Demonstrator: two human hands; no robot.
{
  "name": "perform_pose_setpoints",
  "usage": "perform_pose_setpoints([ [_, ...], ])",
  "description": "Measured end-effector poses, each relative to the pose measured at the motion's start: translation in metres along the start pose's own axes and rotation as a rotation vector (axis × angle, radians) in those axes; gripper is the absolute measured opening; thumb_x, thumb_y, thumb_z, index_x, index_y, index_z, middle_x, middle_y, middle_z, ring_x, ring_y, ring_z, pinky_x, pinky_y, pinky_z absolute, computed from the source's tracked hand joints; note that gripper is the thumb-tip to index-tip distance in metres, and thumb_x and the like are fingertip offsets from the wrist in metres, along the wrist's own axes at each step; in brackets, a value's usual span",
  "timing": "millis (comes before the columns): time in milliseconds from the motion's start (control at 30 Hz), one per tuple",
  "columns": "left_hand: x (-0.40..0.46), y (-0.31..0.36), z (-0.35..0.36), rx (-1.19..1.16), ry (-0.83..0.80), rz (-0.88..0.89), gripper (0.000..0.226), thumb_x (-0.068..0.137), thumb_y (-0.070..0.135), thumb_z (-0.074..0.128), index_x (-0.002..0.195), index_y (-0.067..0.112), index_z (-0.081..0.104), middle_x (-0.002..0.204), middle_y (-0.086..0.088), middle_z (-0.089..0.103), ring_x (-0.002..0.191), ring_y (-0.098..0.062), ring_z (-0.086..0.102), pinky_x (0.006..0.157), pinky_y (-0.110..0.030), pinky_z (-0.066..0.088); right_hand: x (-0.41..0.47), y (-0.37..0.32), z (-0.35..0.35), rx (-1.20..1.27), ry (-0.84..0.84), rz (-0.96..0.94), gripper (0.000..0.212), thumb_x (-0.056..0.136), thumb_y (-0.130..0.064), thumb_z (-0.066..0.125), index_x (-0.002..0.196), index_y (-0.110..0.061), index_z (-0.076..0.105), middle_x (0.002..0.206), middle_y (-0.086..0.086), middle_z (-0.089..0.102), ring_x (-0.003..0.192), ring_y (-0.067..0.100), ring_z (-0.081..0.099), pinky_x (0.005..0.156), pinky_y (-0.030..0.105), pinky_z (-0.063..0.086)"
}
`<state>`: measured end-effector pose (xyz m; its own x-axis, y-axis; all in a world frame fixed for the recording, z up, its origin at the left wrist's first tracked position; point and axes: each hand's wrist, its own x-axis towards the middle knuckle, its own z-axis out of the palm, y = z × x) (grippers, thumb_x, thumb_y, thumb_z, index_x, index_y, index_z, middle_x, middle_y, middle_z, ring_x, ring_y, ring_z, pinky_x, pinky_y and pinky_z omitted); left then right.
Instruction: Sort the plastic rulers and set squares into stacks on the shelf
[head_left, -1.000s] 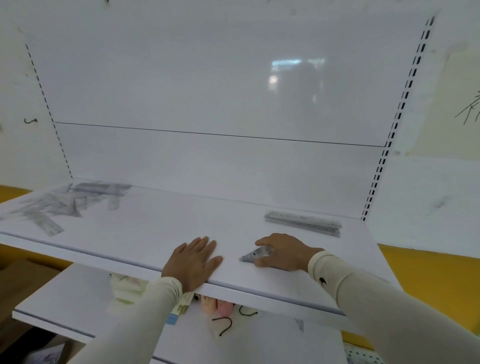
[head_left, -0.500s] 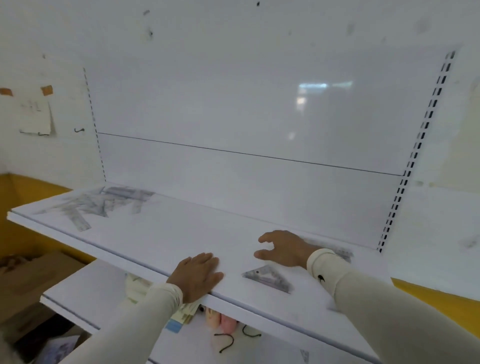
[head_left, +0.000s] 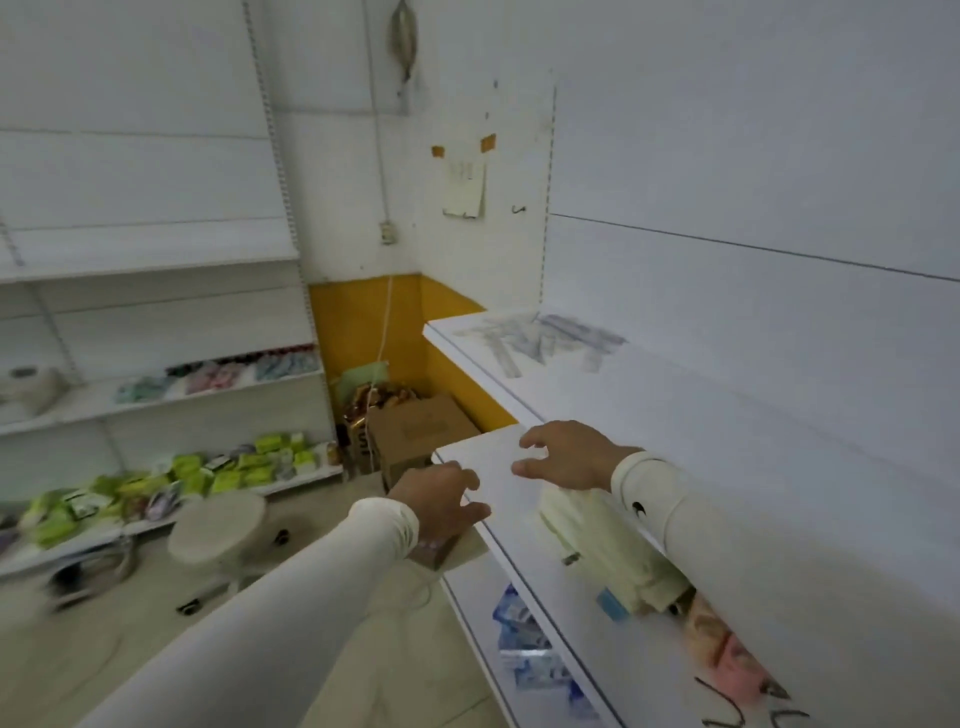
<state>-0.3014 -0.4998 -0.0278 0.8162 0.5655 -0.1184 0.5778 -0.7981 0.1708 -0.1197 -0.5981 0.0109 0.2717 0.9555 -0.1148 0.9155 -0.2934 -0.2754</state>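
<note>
A loose pile of clear plastic rulers and set squares (head_left: 540, 338) lies at the far left end of the white upper shelf (head_left: 727, 441). My right hand (head_left: 566, 457) hovers at that shelf's front edge, fingers spread and loosely curled, holding nothing. My left hand (head_left: 441, 499) is lower and to the left, in front of the lower shelf's corner (head_left: 483, 447), also holding nothing. Both hands are well short of the pile. The sorted ruler stack and the set square on the right are out of view.
Cream paper packs (head_left: 597, 535) lie on the lower shelf, with blue packets (head_left: 530, 660) below. A cardboard box (head_left: 421, 431) stands in the corner, and a round stool (head_left: 218, 525) on the floor. Shelves at the left hold green packets (head_left: 234, 467).
The view has swung left. My right hand let go of the set square and lifted off the shelf. My left hand lifted off the shelf edge. Both moved left.
</note>
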Motion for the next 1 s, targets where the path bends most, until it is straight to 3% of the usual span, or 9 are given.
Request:
perform_pose_setpoints([
  [67,0.0,-0.041,-0.005,-0.009,-0.042,-0.066,0.037,0.094,0.047,0.049,0.122,0.024,0.057,0.122,0.0,0.061,0.102,-0.02,0.059,0.078,-0.027,0.046,0.038,-0.029,0.006,-0.007,-0.027,-0.052,0.061,0.089,-0.058,0.053,0.139,-0.022,0.047,0.146,-0.002,0.044,0.128,0.018,0.046,0.105,0.032,0.036],
  [200,0.013,-0.117,-0.021,-0.002,-0.057,-0.179,0.045,0.094,0.05,0.048,0.13,0.023,0.054,0.13,-0.002,0.056,0.116,-0.024,0.054,0.099,-0.039,0.045,0.115,-0.08,0.005,-0.081,-0.044,-0.143,0.062,0.092,-0.056,0.049,0.142,-0.019,0.043,0.148,0.001,0.043,0.133,0.022,0.042,0.109,0.037,0.035],
  [300,0.034,-0.176,-0.038,0.006,-0.025,-0.212,0.045,0.095,0.049,0.047,0.129,0.02,0.054,0.129,-0.003,0.056,0.116,-0.024,0.054,0.1,-0.041,0.044,0.179,-0.117,-0.003,-0.082,-0.023,-0.18,0.06,0.093,-0.053,0.049,0.142,-0.018,0.044,0.147,0.002,0.044,0.133,0.021,0.043,0.109,0.038,0.036],
  [467,0.079,-0.264,-0.063,0.002,-0.009,-0.239,0.046,0.093,0.055,0.046,0.12,0.019,0.058,0.12,-0.006,0.057,0.104,-0.025,0.058,0.086,-0.037,0.049,0.269,-0.164,0.004,-0.06,-0.037,-0.217,0.061,0.092,-0.055,0.051,0.141,-0.02,0.044,0.147,0.0,0.044,0.133,0.02,0.042,0.108,0.037,0.037],
  [600,0.122,-0.312,-0.069,-0.03,-0.016,-0.238,0.042,0.093,0.052,0.047,0.117,0.02,0.059,0.118,-0.003,0.056,0.106,-0.024,0.056,0.08,-0.033,0.045,0.341,-0.182,0.006,-0.078,-0.064,-0.242,0.06,0.092,-0.056,0.051,0.141,-0.022,0.045,0.147,-0.001,0.045,0.132,0.02,0.043,0.107,0.038,0.039],
  [767,0.194,-0.372,-0.069,-0.091,0.001,-0.23,0.033,0.092,0.049,0.05,0.11,0.023,0.062,0.113,-0.001,0.061,0.098,-0.022,0.059,0.085,-0.037,0.051,0.441,-0.18,0.006,-0.083,-0.069,-0.27,0.058,0.091,-0.058,0.05,0.138,-0.023,0.048,0.143,-0.002,0.048,0.128,0.02,0.046,0.103,0.037,0.041],
  [900,0.265,-0.417,-0.085,-0.081,0.026,-0.24,0.024,0.091,0.045,0.051,0.099,0.027,0.064,0.105,-0.001,0.067,0.084,-0.017,0.058,0.074,-0.03,0.05,0.531,-0.171,-0.001,-0.068,-0.046,-0.311,0.049,0.092,-0.055,0.05,0.124,-0.02,0.059,0.126,0.001,0.059,0.109,0.019,0.056,0.09,0.035,0.047],
  [1000,0.319,-0.446,-0.106,-0.079,-0.009,-0.261,0.02,0.093,0.044,0.051,0.089,0.026,0.059,0.095,-0.001,0.064,0.08,-0.02,0.059,0.068,-0.029,0.046,0.599,-0.162,-0.021,-0.034,-0.046,-0.315,0.05,0.093,-0.053,0.051,0.127,-0.017,0.059,0.129,0.001,0.058,0.113,0.02,0.055,0.095,0.036,0.047],
])
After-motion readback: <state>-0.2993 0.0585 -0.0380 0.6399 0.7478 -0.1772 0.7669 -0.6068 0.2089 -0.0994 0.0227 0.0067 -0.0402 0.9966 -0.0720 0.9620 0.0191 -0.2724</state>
